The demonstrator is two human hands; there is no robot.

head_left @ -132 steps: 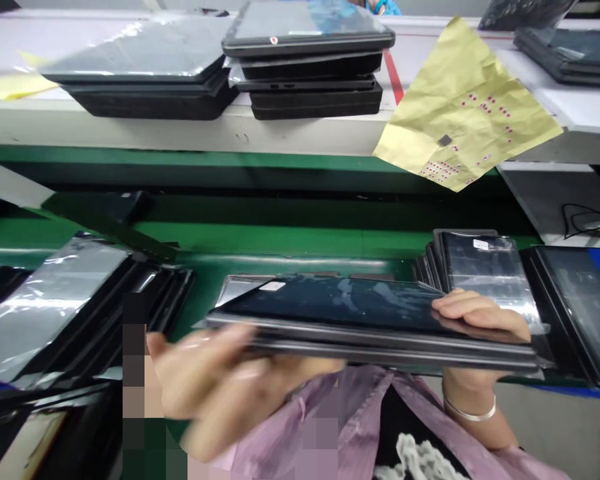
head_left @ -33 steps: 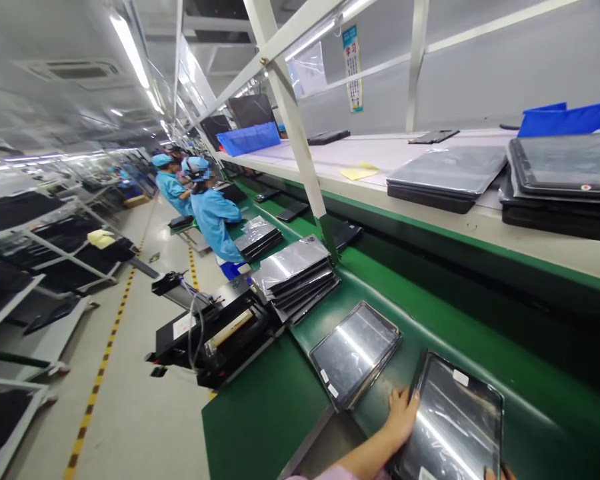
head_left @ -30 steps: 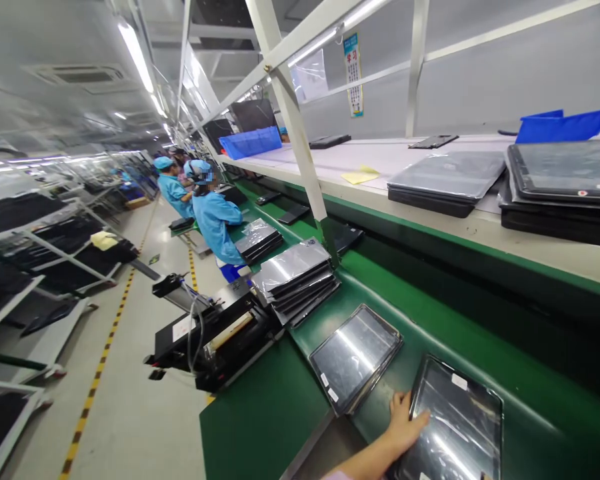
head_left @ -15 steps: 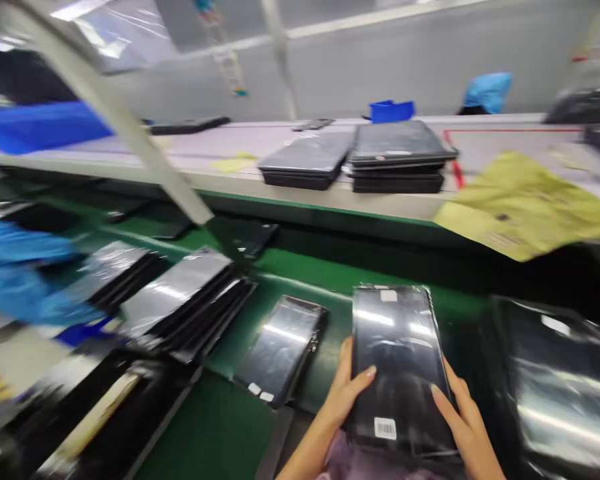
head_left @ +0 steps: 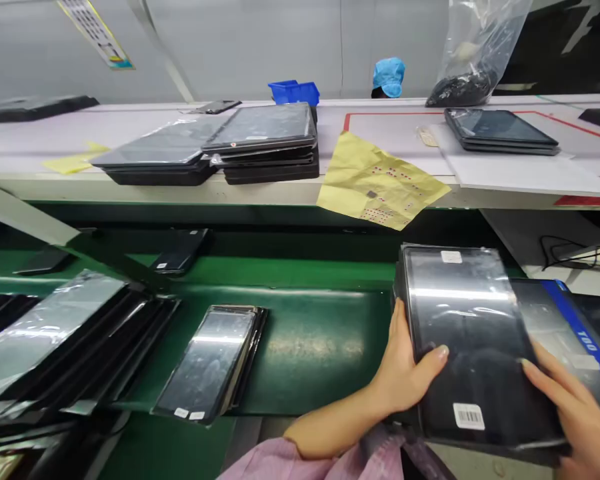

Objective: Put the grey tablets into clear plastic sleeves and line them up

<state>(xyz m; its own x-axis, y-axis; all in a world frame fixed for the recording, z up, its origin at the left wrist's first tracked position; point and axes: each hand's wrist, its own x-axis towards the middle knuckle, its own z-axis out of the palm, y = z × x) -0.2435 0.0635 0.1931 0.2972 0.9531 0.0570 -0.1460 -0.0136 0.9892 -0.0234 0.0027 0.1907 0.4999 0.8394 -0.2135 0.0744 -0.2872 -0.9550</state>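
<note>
Both hands grip a film-wrapped black laptop (head_left: 470, 333), held tilted at near right, barcode sticker toward the near edge. Left hand (head_left: 410, 360): partly closed, fingers behind the left edge, thumb across the front. Right hand (head_left: 573, 407): spread wide on the right edge, fingers on the front, cut off by the frame. Left forearm (head_left: 330, 427) comes in from near centre, above a pink sleeve (head_left: 285, 460). 1 wrapped laptop (head_left: 210, 363) lies left on the green conveyor belt (head_left: 310, 347), beside a wrapped stack (head_left: 50, 340) at near left.

The green conveyor belt (head_left: 310, 347) holds film-wrapped black devices (head_left: 210, 363) (stacked, screens up).
</note>
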